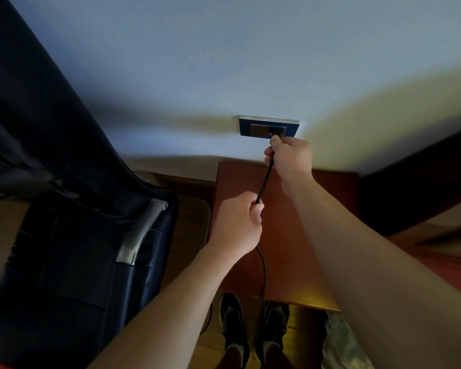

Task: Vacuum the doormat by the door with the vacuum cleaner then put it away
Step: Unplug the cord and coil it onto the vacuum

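Observation:
A dark-framed wall socket (pixel 268 127) sits low on the pale wall. My right hand (pixel 290 158) grips the black plug (pixel 276 132) right at the socket, and the plug is mostly hidden by my fingers. A black power cord (pixel 264 182) runs taut from that hand down to my left hand (pixel 237 225), which holds it in a curled fist. Below my left hand the cord hangs down toward my feet. Neither the vacuum cleaner nor the doormat is in view.
A reddish-brown wooden stand (pixel 290 249) is against the wall under the socket. A dark blue padded chair with a chrome armrest (pixel 141 230) fills the left side. A dark wooden piece (pixel 415 187) lies at right. My black shoes (pixel 253 326) stand on the wooden floor.

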`<state>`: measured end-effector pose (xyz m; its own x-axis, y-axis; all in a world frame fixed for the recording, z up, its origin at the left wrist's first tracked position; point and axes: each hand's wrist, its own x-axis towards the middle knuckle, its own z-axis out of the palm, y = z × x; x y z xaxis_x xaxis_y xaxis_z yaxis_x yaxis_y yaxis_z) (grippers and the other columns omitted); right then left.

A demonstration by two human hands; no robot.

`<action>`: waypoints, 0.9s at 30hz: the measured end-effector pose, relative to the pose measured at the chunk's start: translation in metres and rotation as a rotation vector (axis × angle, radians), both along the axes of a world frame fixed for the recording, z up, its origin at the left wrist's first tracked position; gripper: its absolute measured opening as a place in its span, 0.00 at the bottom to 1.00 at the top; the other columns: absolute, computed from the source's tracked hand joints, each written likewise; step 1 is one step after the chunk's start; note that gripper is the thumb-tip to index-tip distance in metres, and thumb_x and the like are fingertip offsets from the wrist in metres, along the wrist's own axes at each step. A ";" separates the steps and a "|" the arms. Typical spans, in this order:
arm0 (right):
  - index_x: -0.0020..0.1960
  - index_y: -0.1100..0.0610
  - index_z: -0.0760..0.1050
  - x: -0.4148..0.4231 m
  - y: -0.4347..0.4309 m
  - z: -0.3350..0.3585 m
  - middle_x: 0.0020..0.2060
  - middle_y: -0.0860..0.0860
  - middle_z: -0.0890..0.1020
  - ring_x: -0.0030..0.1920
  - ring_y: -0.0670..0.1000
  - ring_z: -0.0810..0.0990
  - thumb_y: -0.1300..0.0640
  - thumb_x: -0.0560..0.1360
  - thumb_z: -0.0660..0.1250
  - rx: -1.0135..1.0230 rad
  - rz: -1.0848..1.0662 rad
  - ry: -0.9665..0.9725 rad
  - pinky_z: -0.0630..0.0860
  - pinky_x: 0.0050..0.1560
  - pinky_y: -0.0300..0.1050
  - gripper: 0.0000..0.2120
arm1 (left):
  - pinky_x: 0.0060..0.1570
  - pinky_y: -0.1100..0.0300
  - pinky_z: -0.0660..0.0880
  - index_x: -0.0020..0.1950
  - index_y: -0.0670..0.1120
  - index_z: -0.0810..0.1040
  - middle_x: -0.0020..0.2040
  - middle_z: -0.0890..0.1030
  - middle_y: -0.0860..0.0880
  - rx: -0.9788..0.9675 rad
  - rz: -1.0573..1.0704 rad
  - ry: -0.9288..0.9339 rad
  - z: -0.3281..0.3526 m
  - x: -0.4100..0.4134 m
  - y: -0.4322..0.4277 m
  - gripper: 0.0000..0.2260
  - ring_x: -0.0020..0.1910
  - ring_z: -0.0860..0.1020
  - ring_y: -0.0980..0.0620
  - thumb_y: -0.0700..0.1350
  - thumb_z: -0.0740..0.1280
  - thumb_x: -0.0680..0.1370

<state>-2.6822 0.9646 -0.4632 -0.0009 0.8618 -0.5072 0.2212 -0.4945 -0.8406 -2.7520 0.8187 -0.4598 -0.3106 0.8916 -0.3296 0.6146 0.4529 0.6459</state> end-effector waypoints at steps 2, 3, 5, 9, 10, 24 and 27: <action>0.35 0.58 0.77 -0.001 -0.001 -0.001 0.27 0.48 0.79 0.27 0.48 0.76 0.57 0.80 0.63 0.003 -0.013 0.012 0.74 0.33 0.42 0.16 | 0.39 0.53 0.84 0.51 0.49 0.79 0.38 0.81 0.53 0.005 -0.008 0.005 0.000 -0.001 0.000 0.08 0.35 0.82 0.55 0.47 0.61 0.85; 0.35 0.58 0.77 -0.001 -0.001 0.000 0.27 0.48 0.79 0.27 0.48 0.76 0.57 0.80 0.63 0.002 -0.020 0.017 0.74 0.33 0.42 0.15 | 0.39 0.53 0.84 0.51 0.49 0.79 0.38 0.81 0.53 0.006 -0.007 0.005 0.000 -0.001 0.000 0.08 0.35 0.82 0.55 0.47 0.61 0.85; 0.36 0.57 0.77 -0.002 -0.001 0.001 0.28 0.49 0.79 0.27 0.48 0.76 0.58 0.80 0.64 -0.003 -0.035 0.029 0.74 0.33 0.42 0.15 | 0.39 0.53 0.84 0.51 0.49 0.79 0.38 0.81 0.52 0.019 0.007 0.000 -0.001 -0.002 0.000 0.08 0.34 0.82 0.55 0.46 0.61 0.85; 0.38 0.57 0.77 -0.003 -0.004 0.000 0.29 0.49 0.79 0.27 0.48 0.76 0.58 0.81 0.64 -0.004 -0.050 0.048 0.75 0.33 0.42 0.13 | 0.39 0.52 0.84 0.52 0.49 0.80 0.38 0.82 0.52 0.030 0.039 -0.037 -0.002 0.001 -0.002 0.08 0.34 0.83 0.54 0.46 0.62 0.85; 0.38 0.57 0.77 -0.003 -0.003 0.001 0.29 0.49 0.79 0.26 0.48 0.76 0.58 0.81 0.64 0.001 -0.056 0.047 0.75 0.33 0.42 0.13 | 0.39 0.53 0.84 0.53 0.49 0.80 0.38 0.82 0.52 0.029 0.038 -0.038 0.000 0.001 -0.002 0.08 0.35 0.83 0.54 0.46 0.62 0.85; 0.39 0.60 0.80 0.023 -0.084 -0.016 0.28 0.50 0.80 0.27 0.46 0.76 0.59 0.81 0.65 -0.044 -0.092 0.015 0.76 0.33 0.41 0.13 | 0.38 0.49 0.83 0.52 0.49 0.81 0.40 0.82 0.51 -0.133 -0.002 -0.106 -0.019 0.012 -0.075 0.08 0.36 0.83 0.54 0.46 0.63 0.85; 0.39 0.59 0.80 0.028 -0.092 -0.004 0.28 0.49 0.80 0.27 0.47 0.76 0.59 0.81 0.65 -0.017 -0.083 0.029 0.76 0.34 0.41 0.13 | 0.38 0.50 0.83 0.53 0.49 0.81 0.40 0.82 0.52 -0.095 0.001 -0.126 -0.017 0.017 -0.082 0.07 0.36 0.83 0.54 0.45 0.63 0.84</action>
